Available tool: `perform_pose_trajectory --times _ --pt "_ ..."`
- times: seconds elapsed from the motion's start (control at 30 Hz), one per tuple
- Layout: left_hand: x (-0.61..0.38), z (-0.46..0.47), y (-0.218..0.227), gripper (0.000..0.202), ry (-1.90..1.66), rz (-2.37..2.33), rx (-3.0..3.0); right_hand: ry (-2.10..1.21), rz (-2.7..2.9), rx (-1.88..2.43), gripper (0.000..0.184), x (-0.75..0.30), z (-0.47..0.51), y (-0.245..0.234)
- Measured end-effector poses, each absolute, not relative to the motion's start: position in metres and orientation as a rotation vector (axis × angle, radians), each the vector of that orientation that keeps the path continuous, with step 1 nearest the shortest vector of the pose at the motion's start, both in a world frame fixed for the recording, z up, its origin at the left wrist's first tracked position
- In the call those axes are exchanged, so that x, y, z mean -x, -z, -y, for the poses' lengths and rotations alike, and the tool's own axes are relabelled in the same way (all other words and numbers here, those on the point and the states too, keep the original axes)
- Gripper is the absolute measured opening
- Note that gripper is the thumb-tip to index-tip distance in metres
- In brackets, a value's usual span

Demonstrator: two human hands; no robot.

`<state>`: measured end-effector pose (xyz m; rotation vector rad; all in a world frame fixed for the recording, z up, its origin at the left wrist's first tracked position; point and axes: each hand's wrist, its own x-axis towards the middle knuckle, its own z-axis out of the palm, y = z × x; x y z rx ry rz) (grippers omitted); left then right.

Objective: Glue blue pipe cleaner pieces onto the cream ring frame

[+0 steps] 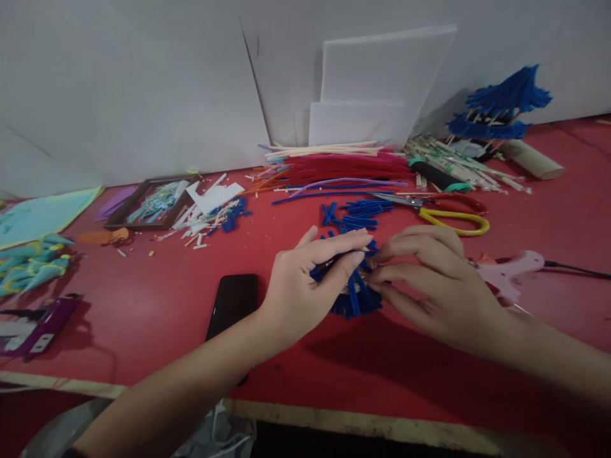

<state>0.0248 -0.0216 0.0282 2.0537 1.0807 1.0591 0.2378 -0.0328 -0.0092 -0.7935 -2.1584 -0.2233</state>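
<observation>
Above the middle of the red table, my left hand [310,280] is closed around the left side of a craft piece [354,302] made of short blue pipe-cleaner strips. From the right, my right hand [434,286] reaches the same piece with its fingertips pinched at the edge. Whatever small part sits between those fingertips is hidden. Short cut blue pipe cleaners [358,215] lie just behind the hands. Scissors [443,213] with yellow and red handles rest behind my right hand, and a pink glue gun [513,273] lies partly behind its wrist.
A black phone [232,302] lies left of my hands. Long red pipe cleaners [344,168] are stacked along the wall. A blue roofed model [501,108] stands back right by a cardboard tube [532,159]. Paper scraps [214,197], a brown frame [126,216] and a purple power strip [48,327] lie left.
</observation>
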Motion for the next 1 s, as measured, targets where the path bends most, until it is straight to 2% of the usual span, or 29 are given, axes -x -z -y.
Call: perform_pose_trajectory --times 0.53,0.67,1.0 --pt "-0.023 0.013 -0.020 0.018 -1.180 -0.902 -2.229 0.235 2.118 0.754 0.004 -0.238 0.039 0.004" --pt "-0.022 0.013 -0.020 0.020 -1.172 -0.889 -2.257 0.386 2.122 0.686 0.019 -0.235 0.047 0.008" --pt "-0.022 0.011 -0.017 0.021 -1.200 -0.840 -2.262 0.457 2.133 0.693 0.018 -0.229 0.052 0.007"
